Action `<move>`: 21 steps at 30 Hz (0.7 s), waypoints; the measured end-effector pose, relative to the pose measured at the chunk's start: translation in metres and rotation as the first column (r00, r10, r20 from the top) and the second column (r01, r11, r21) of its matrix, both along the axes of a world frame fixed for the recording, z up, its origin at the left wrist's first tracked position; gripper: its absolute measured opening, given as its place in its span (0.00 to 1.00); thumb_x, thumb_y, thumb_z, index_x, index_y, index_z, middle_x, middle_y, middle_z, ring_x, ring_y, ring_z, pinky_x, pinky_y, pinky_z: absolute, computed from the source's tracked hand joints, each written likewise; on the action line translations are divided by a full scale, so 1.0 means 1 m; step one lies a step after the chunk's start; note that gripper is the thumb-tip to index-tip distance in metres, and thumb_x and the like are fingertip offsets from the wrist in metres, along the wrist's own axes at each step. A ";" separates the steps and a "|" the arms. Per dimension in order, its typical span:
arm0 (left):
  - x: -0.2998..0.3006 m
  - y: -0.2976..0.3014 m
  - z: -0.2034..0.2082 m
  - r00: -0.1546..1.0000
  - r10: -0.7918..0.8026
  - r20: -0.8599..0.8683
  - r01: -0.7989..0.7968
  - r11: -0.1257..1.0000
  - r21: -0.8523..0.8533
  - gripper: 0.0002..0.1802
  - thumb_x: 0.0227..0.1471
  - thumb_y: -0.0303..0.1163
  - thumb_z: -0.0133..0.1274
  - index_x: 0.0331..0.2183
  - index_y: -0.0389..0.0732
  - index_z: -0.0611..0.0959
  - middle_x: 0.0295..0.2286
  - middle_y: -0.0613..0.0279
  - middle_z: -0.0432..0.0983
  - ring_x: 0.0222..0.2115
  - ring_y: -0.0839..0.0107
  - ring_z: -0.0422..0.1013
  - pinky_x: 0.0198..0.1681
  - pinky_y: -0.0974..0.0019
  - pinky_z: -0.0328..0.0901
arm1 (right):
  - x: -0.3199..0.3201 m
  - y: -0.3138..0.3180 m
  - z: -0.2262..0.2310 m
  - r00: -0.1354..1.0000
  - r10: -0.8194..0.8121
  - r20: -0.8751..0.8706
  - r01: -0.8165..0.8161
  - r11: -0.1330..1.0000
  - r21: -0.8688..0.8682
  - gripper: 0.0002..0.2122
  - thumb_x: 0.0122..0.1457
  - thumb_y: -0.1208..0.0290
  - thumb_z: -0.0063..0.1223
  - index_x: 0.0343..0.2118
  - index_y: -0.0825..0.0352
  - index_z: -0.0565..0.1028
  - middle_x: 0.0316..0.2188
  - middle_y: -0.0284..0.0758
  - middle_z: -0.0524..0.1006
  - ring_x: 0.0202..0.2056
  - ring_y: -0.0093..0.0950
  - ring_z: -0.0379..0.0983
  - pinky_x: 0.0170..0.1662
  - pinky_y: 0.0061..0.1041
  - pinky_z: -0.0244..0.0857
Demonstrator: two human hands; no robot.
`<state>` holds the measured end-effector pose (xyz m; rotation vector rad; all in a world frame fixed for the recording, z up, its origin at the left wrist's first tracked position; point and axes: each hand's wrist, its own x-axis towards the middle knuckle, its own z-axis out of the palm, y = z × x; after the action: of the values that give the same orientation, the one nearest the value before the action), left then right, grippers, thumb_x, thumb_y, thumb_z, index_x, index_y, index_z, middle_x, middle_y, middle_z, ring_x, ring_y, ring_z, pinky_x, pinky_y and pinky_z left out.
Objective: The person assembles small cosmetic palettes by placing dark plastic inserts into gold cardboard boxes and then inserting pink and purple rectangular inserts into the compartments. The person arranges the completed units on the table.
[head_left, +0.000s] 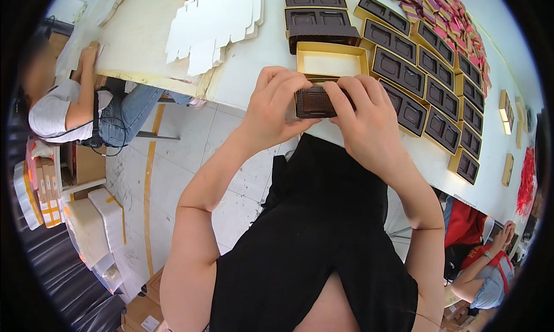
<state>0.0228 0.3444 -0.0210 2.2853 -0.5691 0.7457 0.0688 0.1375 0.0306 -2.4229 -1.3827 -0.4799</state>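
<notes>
Both my hands hold a dark brown plastic tray insert [316, 103] at the table's near edge, tilted toward me, with a gold edge showing beside it. My left hand [271, 107] grips its left end, thumb along the bottom. Over its right end curl the fingers of my right hand [368, 115]. Just beyond them sits a gold box [332, 62] with a pale inside and no insert in it. Behind that box, a few nested dark inserts [323, 36] lie across a filled gold box [316, 16]. My fingers hide part of the held piece.
Rows of gold boxes with dark inserts [398, 66] cover the table on the right. Past them lies a heap of pink and gold pieces [435, 9]. Flat white cartons [213, 20] are stacked at the left. One person [63, 110] sits at left, another [485, 268] at lower right.
</notes>
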 end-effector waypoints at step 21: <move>-0.013 0.000 -0.013 0.995 0.065 0.081 -0.066 0.998 0.010 0.19 0.37 0.30 0.71 0.30 0.37 0.78 0.47 0.47 0.73 0.45 0.53 0.71 0.36 0.63 0.72 | -0.012 -0.012 -0.023 0.944 -0.121 -0.308 0.200 0.950 0.239 0.27 0.45 0.81 0.66 0.51 0.73 0.72 0.57 0.47 0.68 0.51 0.44 0.72 0.49 0.34 0.72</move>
<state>0.0094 0.3440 -0.0337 2.3034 -0.5385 0.8718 0.0572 0.1253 0.0074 -2.2822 -0.9357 -0.3086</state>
